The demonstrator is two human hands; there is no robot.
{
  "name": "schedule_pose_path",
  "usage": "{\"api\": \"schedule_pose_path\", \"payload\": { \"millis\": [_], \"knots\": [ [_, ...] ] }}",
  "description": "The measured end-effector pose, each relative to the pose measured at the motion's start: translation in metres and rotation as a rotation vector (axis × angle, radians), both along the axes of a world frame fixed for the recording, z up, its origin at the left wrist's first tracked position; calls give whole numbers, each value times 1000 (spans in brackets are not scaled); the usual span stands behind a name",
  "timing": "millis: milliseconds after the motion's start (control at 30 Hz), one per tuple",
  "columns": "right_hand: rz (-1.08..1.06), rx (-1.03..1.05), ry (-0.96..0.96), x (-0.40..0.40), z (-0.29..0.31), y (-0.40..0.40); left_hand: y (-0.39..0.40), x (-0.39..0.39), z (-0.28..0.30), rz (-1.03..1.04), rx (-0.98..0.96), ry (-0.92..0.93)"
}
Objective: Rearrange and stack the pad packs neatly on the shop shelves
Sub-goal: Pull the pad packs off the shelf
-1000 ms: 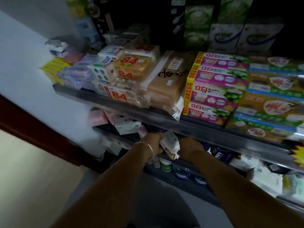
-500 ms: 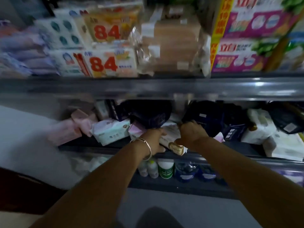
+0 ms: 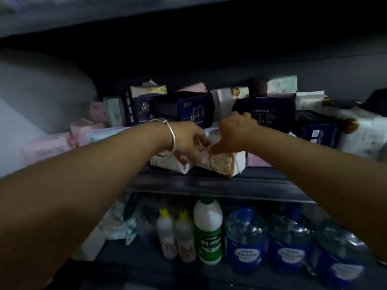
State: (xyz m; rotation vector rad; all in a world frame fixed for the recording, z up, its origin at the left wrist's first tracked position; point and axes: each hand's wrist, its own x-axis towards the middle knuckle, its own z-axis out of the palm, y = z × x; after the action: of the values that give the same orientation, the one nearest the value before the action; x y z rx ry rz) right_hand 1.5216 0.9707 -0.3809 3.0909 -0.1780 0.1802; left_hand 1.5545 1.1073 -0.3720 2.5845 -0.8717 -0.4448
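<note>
while gripped, white pad pack point(image 3: 223, 164) between fingers point(image 3: 201, 141)

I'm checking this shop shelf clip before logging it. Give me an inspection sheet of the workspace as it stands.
Surface: dark shelf, front rail bare.
Job's things: white pad pack at the shelf's front edge; navy packs behind; pink packs to the left, untidy.
Clutter: white packs heaped at right.
Grippers: left hand, bangle on wrist, and right hand both grip the white pad pack.
Cables: nothing seen.
Surroundings: lower shelf holds a green bottle, two small yellow-capped bottles and blue bottles; dim light.
</note>
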Motion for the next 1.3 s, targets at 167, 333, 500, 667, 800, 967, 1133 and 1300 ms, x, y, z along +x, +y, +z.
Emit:
{"api": "schedule_pose_path", "payload": {
  "millis": [167, 333, 500, 667, 800, 967, 1133, 1300],
  "knots": [
    [-68, 82, 37, 0, -4, 5, 6, -12, -12, 108, -49, -81],
    [-36, 282, -57, -11, -3, -2, 24, -22, -13, 219, -85, -185],
    [-41, 516, -88, -35, 4, -18, 34, -34, -9, 265, -50, -266],
    [-19, 623, -101, -68, 6, -26, 20, -49, -7, 232, -61, -283],
    [-41, 659, -136, -99, 0, -44, -15, -61, -17, 161, -132, -285],
    [-169, 676, -204, -154, -7, -96, -79, -90, -30, 14, -174, -271],
    [-305, 661, -243, -206, -18, -147, -139, -122, -37, -109, -186, -321],
    [-351, 694, -228, -236, -24, -187, -191, -144, -37, -141, -228, -383]
  ]
}}
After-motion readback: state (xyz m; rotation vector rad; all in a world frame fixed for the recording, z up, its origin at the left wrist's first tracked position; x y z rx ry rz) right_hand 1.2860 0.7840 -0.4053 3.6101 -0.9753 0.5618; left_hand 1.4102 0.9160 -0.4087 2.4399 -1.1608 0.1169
